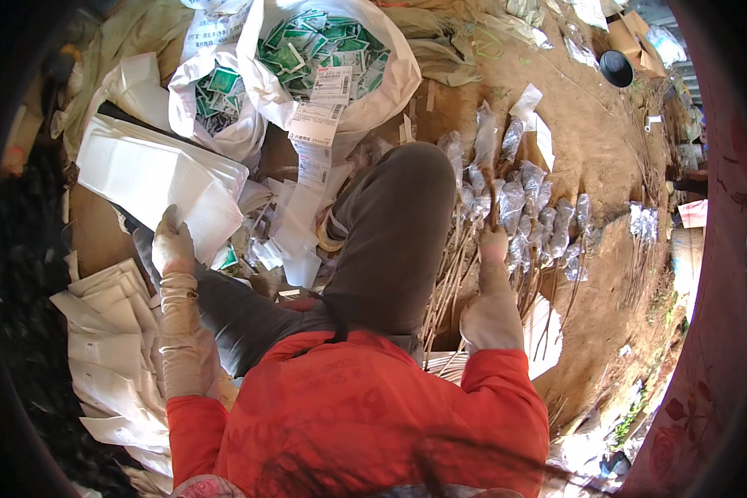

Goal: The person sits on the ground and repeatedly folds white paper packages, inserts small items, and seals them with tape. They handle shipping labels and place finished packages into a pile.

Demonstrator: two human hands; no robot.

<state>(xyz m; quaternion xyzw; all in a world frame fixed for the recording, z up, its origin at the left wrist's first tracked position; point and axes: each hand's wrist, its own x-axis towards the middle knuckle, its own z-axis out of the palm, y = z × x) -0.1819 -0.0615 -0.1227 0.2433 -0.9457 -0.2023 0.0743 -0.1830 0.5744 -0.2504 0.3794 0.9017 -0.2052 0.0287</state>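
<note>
My left hand [173, 243], in a pale glove, grips the near edge of a white padded mailer [168, 177], part of a stack tilted beside my left leg. My right hand [493, 244] is closed around a thin brown sapling stem [493, 208] to the right of my bent knee. Around it lie several saplings with their ends wrapped in clear plastic [512, 202]; their bare stems [451, 280] point back towards me. A strip of printed labels [314, 121] with barcodes hangs over the front of a large white sack [404, 81].
Green-and-white packets [348, 45] fill the large sack; a smaller white sack [183, 103] holds more. Filled mailers [109, 367] pile up at my left. On the dirt floor are another wrapped bundle [643, 224], a black bowl-like container [616, 68] and a cardboard box [635, 40].
</note>
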